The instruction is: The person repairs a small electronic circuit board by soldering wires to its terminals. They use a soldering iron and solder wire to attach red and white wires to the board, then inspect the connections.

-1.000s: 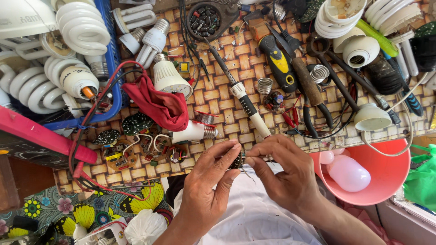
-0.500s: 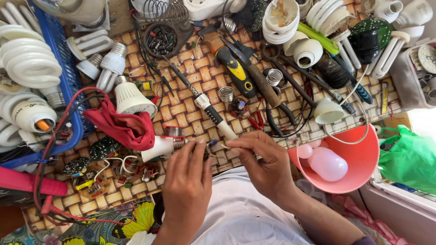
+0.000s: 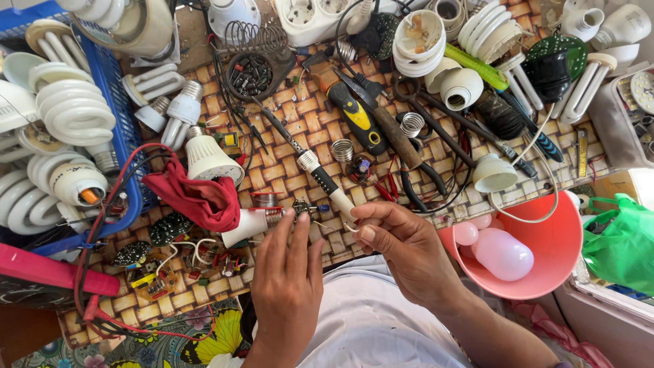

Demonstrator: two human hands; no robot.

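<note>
Small circuit board (image 3: 300, 207) sits centre frame, just below mid-height, on the woven mat (image 3: 286, 146), w/ thin leads sticking out to the right. Left hand (image 3: 286, 272) lies over it, fingers straight and close together, tips touching the board; prob. pinning it flat so it can't slide. Nothing gripped in that hand.

Right hand (image 3: 402, 249) is curled narrow, thumb and forefinger pinched near the white handle end of the soldering iron (image 3: 310, 163). Looks like a fine wire or lead in the pinch, too small to tell for sure. Iron lies diagonal, tip toward upper left, handle toward the hands: parked within reach.

Just left of the board: white bulb base (image 3: 248, 223), neck pointing at the board, then a red cloth (image 3: 197, 197) bunched up. More boards (image 3: 170, 228) lower left w/ loose wires. Blue basket (image 3: 129, 146) at left edge keeps the spiral bulbs (image 3: 71, 112) together. Pliers (image 3: 361, 123) w/ yellow-black grip and other tools fan out upper centre. Pink bowl (image 3: 545, 232) lower right, off the mat edge, holds pale bulb covers (image 3: 503, 253). Green bag (image 3: 623, 245) far right.
</note>
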